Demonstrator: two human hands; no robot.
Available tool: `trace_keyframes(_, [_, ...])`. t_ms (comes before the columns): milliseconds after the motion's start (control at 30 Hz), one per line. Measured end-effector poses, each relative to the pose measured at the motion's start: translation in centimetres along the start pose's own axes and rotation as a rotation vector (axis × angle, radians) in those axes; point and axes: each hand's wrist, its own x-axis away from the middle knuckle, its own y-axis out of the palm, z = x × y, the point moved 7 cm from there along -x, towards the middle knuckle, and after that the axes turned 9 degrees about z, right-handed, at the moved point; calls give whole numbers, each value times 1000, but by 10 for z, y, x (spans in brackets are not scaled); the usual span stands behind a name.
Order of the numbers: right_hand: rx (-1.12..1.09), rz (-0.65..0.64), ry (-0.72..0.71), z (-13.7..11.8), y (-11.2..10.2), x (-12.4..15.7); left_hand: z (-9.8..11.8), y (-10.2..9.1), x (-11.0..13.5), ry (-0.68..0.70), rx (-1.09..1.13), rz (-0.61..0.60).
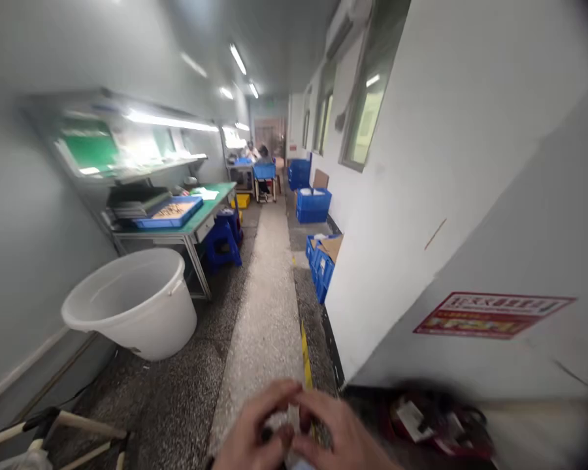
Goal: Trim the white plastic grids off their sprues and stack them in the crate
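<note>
My left hand (255, 431) and my right hand (345, 434) are held up together at the bottom middle of the head view. Their fingers are curled, and the tips of the two hands meet, leaving a small gap between the palms. Something pale shows in that gap, too blurred and too covered by the fingers to name. Below the hands runs the light strip of the floor (262, 313).
At left stand a big white tub (171, 320) and a green-topped workbench (215, 199) bearing a blue tray (191, 219). Blue crates (313, 212) line the right wall. Two people (263, 156) sit far down the aisle. A pipe frame (85, 424) is at lower left.
</note>
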Motion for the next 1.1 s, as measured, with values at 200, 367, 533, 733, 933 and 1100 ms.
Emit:
trace_keyframes(200, [-8,53,-171,-11,-52,-98,44,-49,-124,185,-8,28])
trace_keyframes(367, [-201,35,-53,23,-67,-179,35,-77,-204,200,-96,46])
trace_keyframes(533, [-472,-114,21,69,-85,-283,8,-114,-296,193,-233,143])
trace_keyframes(733, [-519,-344,10,92,-146,-424,21,-148,-422,178,-437,263])
trace_keyframes(933, [-434,-565,-71,98,-193,-530,33,-175,-509,169,-586,391])
trace_keyframes(1100, [-431,-540,-180,111,-203,-596,17,-213,-559,102,-465,578])
